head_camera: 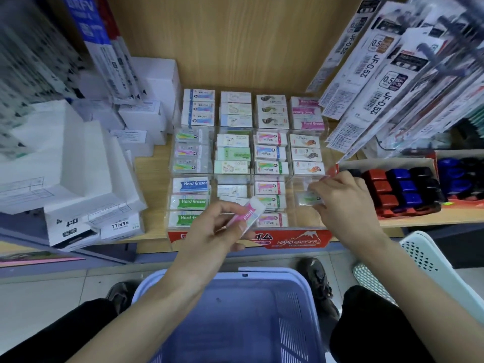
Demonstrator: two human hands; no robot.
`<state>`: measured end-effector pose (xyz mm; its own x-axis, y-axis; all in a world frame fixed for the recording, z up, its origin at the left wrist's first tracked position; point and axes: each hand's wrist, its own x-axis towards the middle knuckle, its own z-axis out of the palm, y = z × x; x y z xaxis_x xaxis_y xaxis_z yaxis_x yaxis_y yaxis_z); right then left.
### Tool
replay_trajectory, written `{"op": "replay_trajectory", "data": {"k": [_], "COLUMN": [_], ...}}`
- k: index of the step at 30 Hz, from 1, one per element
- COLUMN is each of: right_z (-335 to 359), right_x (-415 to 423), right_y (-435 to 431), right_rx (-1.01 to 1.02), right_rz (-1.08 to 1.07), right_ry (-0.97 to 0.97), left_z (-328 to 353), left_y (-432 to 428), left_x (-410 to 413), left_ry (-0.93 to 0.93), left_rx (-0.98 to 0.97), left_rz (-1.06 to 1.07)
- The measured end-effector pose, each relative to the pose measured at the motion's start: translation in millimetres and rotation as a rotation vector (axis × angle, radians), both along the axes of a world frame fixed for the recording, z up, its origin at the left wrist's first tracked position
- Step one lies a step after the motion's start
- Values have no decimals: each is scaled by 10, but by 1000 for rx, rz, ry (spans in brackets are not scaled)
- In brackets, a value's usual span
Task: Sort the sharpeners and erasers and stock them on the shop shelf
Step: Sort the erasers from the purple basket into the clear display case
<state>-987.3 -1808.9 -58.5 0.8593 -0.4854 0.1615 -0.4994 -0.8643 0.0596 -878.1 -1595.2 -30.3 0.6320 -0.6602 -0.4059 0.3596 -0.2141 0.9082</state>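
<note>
Left hand point(212, 231), right hand point(348, 203) (one eraser point(250, 213) each).

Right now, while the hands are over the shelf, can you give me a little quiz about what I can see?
1. True or false: the left hand holds a pink eraser.
2. The right hand pinches a green eraser over which part of the clear tray? A: front right corner. B: back left corner. C: middle of the back row.
3. Fill the gap: the basket below both hands is coloured ___.
Key: 1 true; 2 A; 3 blue.
</note>
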Motion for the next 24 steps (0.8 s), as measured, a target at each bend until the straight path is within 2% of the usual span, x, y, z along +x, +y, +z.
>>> {"op": "replay_trajectory", "data": {"k": [6,11,16,18,21,24], "right_z": [-100,-137,-63,-37,31,112], "right_x": [115,156,32,-1,32,102], "right_y": [22,51,-27,-45,-16,-43], "right_rx": [-96,-28,-92,-66,2,72], "right_rz": [-39,-69,-48,6,74,82], "right_ry": [83,65,28,83,283,360], "left_z": [1,11,21,25,34,36], "left_y": [35,32,24,23,22,17], "left_x": [38,31,11,3,4,6], "left_ry": [9,2,4,1,-8,-17], "left_rx": [10,9,16,21,31,36], "left_rz": [1,6,1,1,-4,-11]}}
